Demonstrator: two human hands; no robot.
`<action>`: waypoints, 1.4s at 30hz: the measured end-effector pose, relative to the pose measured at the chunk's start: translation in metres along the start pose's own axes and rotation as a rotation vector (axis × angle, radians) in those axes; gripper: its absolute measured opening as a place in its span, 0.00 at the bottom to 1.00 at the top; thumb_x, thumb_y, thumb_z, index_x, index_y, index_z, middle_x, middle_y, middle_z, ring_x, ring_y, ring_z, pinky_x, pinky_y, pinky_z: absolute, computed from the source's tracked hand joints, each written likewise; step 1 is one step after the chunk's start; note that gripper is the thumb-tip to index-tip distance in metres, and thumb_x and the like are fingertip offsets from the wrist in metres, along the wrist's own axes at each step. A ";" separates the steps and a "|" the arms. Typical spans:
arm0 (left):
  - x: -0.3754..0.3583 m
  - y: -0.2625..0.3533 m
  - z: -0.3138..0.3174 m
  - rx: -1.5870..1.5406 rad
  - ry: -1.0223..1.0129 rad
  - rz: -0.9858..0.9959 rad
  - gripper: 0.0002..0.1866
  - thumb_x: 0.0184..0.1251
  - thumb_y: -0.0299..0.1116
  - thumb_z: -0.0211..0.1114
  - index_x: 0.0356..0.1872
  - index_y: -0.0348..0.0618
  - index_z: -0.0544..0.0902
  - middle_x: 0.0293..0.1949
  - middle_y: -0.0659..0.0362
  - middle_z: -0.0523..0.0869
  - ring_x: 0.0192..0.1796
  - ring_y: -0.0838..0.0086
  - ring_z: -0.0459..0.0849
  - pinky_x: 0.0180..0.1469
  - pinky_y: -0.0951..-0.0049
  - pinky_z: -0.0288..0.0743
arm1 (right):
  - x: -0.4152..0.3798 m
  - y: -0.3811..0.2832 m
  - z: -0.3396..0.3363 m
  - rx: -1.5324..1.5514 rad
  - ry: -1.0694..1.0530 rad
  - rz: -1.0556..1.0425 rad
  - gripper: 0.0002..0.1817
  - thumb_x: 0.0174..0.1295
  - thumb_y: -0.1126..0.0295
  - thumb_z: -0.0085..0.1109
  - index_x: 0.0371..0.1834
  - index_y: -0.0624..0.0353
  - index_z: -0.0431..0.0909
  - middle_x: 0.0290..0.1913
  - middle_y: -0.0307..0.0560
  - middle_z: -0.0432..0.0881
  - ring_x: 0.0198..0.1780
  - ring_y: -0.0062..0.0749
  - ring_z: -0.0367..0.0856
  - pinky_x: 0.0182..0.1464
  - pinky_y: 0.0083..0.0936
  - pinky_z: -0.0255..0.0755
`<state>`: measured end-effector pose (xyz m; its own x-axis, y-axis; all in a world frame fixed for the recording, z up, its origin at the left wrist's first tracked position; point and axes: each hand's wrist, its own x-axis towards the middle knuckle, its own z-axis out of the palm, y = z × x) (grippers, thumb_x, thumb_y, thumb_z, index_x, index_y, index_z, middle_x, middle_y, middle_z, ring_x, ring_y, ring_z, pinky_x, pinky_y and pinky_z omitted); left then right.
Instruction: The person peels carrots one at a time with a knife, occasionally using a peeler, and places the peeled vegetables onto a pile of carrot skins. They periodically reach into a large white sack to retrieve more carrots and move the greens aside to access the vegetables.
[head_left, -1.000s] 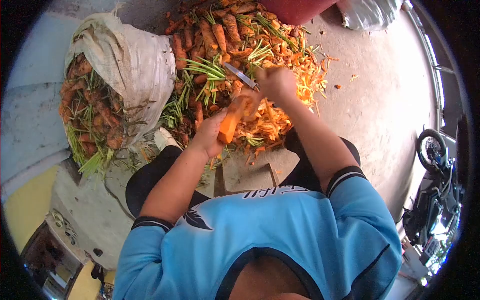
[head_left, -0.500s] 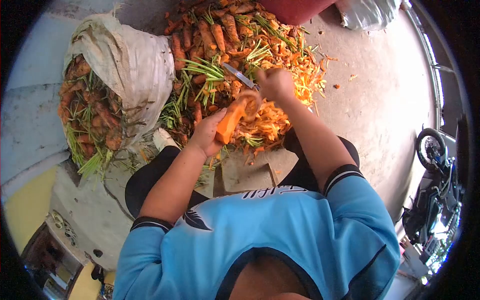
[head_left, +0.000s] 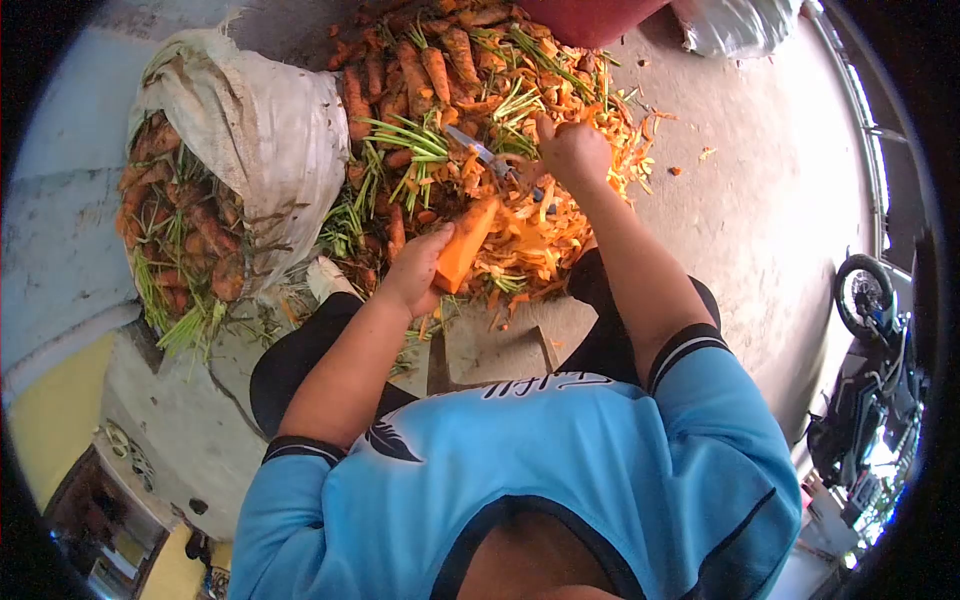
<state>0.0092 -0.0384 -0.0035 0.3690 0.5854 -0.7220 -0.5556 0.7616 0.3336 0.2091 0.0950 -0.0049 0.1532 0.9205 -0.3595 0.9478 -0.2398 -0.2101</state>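
Note:
My left hand (head_left: 415,270) is closed around the lower end of a peeled orange carrot (head_left: 466,245), its upper end tilted away from me over the pile. Up and to the right of it, my right hand (head_left: 577,152) is closed on a peeling tool (head_left: 522,172), too blurred to make out its exact kind. It is apart from the carrot. A knife (head_left: 470,146) lies on the pile, blade pointing to the upper left; part of it is hidden. Below both hands are thin orange peelings (head_left: 535,245).
Unpeeled carrots (head_left: 412,75) with green stems are heaped ahead. At left, a white sack (head_left: 290,140) lies open with more carrots in it. A red container (head_left: 590,15) and a plastic bag (head_left: 740,25) are at the back. A motorcycle (head_left: 870,390) stands far right.
My right hand has moved a little right and away from the carrot with the tool. My left hand and the carrot have barely shifted. The knife lies where it was.

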 end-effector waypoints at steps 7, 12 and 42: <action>0.000 0.004 0.002 0.000 0.025 0.010 0.17 0.66 0.41 0.48 0.50 0.44 0.67 0.40 0.59 0.76 0.37 0.72 0.77 0.34 0.69 0.75 | -0.026 -0.024 -0.022 0.033 0.046 -0.032 0.32 0.51 0.38 0.44 0.18 0.60 0.79 0.19 0.51 0.78 0.31 0.41 0.79 0.37 0.34 0.71; -0.004 0.006 -0.001 0.016 -0.124 -0.006 0.17 0.60 0.34 0.55 0.49 0.39 0.69 0.40 0.59 0.76 0.39 0.73 0.77 0.38 0.72 0.74 | -0.001 -0.001 -0.008 0.139 0.059 0.023 0.32 0.52 0.40 0.42 0.20 0.62 0.79 0.23 0.56 0.79 0.31 0.47 0.79 0.37 0.38 0.72; -0.010 0.008 0.009 1.174 -0.068 0.179 0.24 0.37 0.32 0.63 0.39 0.32 0.70 0.32 0.50 0.77 0.34 0.65 0.76 0.37 0.68 0.69 | -0.004 -0.006 -0.005 -0.254 -0.066 -0.039 0.32 0.50 0.39 0.44 0.17 0.61 0.78 0.19 0.50 0.78 0.26 0.39 0.79 0.31 0.31 0.73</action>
<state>0.0078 -0.0351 0.0123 0.4145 0.6957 -0.5867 0.4060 0.4356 0.8034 0.2043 0.0941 0.0020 0.1042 0.9033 -0.4161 0.9937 -0.1115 0.0068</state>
